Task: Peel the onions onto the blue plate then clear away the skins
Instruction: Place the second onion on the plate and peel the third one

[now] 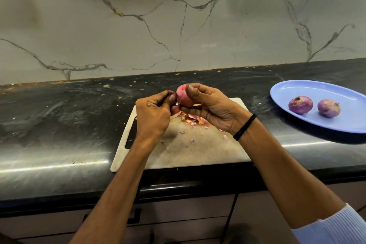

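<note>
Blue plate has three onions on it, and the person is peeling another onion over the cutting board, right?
Not quite. The blue plate has two onions on it, not three, as the head view shows. The rest is right: the person is peeling another onion over the cutting board.

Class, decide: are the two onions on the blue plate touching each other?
Apart. The head view shows bare blue plate between the left onion and right onion.

Desk [59, 117]: dark polished stone, glossy, dusty smears. Wall [138, 25]: glossy veined marble. Cutting board [198, 150]: matt pale plastic, stained. Blue plate [297, 93]: smooth plastic, slight sheen. Skins [191, 119]: thin, papery.
</note>
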The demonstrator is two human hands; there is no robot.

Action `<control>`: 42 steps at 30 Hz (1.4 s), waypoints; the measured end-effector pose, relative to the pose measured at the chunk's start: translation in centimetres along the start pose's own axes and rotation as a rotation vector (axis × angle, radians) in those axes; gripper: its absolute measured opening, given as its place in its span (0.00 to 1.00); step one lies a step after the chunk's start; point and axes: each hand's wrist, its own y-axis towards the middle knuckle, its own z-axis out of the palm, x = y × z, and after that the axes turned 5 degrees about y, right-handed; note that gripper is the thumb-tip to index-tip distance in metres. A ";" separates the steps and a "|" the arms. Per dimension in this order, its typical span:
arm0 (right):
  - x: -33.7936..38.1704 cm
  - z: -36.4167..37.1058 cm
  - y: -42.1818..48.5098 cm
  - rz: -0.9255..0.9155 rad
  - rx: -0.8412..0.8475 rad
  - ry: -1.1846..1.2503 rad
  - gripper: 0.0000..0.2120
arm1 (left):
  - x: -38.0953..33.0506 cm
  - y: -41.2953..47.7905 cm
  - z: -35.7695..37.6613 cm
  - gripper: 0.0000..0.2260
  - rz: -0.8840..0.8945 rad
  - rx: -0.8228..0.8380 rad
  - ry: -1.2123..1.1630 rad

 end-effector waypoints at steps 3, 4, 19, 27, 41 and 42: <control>0.2 -0.2 -0.1 0.000 0.023 -0.032 0.17 | 0.3 0.3 -0.1 0.09 -0.083 -0.020 -0.027; 0.3 -0.2 -0.2 -0.006 0.033 -0.045 0.18 | 0.4 0.5 -0.1 0.09 -0.121 -0.023 -0.045; 0.0 -1.5 0.2 -0.103 -0.114 -0.177 0.20 | 1.5 0.6 0.0 0.29 0.198 0.223 0.361; 0.1 -1.7 0.2 -0.096 -0.089 -0.191 0.16 | 2.0 0.8 0.0 0.27 0.233 0.224 0.387; 0.0 -2.4 0.7 -0.281 -0.251 -0.421 0.06 | 0.8 0.3 -0.4 0.21 -0.022 0.204 -0.092; -0.1 -2.5 0.7 -0.312 -0.285 -0.500 0.06 | 0.8 0.3 -0.3 0.21 -0.030 0.194 -0.105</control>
